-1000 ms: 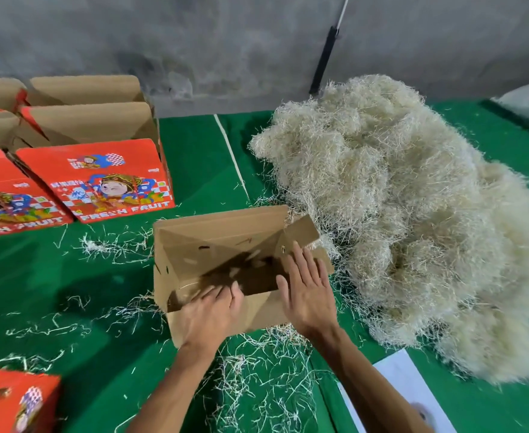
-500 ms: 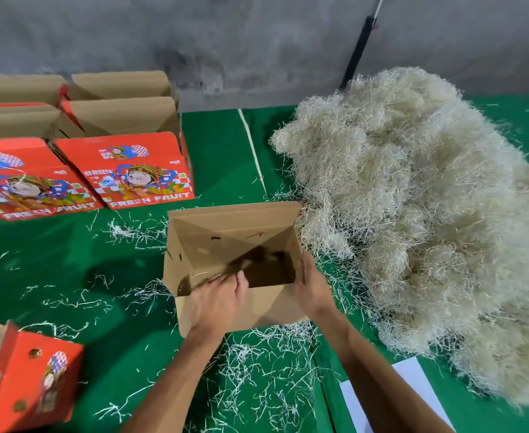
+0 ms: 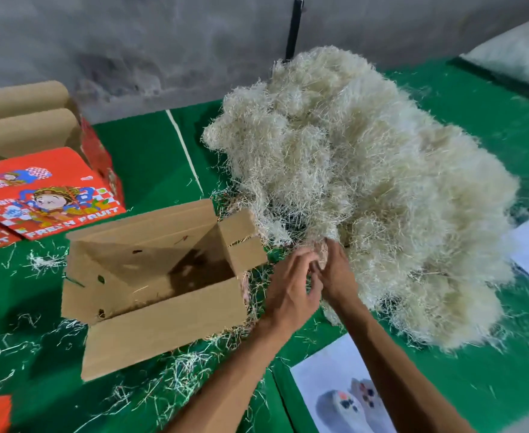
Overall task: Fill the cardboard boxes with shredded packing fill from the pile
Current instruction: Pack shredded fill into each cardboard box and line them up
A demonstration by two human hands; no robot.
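pile: big pale shredded-fill heap (image 3: 366, 189), right at both hands
left hand (image 3: 288, 292): fingers loosely curled, empty
right hand (image 3: 335, 276): fingers buried, grip unclear
box: open brown cardboard box (image 3: 150, 295), just left

- One open brown cardboard box (image 3: 150, 276) near the table's middle.
- Four red printed "FRESH FRUIT" boxes (image 3: 47, 195), counting those cut by the left edge.
- One pile of shredded packing fill (image 3: 366, 182).
- Two hands (image 3: 291, 292).
- Two white sheets (image 3: 335, 389).

Both forearms are bare, no sleeves showing; the left hand (image 3: 291, 292) and right hand (image 3: 338, 276) wear no gloves.
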